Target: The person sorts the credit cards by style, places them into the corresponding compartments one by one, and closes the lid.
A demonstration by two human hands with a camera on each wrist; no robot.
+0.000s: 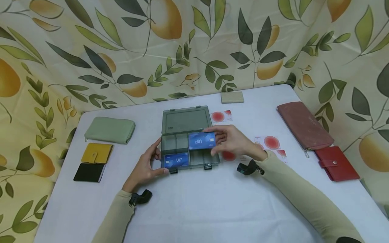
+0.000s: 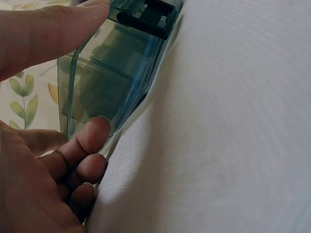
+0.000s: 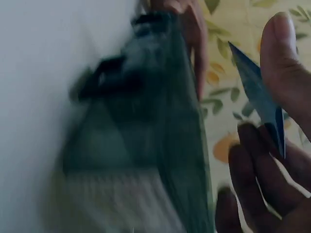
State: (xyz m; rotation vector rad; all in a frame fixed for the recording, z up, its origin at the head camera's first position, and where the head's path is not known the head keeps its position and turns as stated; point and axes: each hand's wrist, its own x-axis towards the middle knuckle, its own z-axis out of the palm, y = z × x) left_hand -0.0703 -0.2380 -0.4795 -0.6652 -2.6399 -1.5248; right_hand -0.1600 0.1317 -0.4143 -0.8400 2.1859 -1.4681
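Observation:
A translucent grey-green plastic compartment box [image 1: 176,122] stands on the white cloth with its lid tilted back. In its front left compartment lies a blue VIP card [image 1: 177,160]. My left hand [image 1: 148,164] grips the box's left side, the thumb at the front corner by a dark latch [image 2: 150,17] and the fingers curled against the side wall. My right hand [image 1: 229,140] pinches a second blue card [image 1: 202,140] above the right compartments, its lettering upside down in the head view. In the right wrist view that card [image 3: 260,92] is seen almost edge-on, apart from the box.
Red-and-white cards [image 1: 222,116] lie right of the box, some partly under my right forearm. Leftward are a green wallet [image 1: 110,130], a yellow wallet [image 1: 96,153] and a black one [image 1: 89,172]. Rightward lie a brown wallet [image 1: 305,125] and a red wallet [image 1: 337,163]. A beige cardholder [image 1: 232,97] sits behind.

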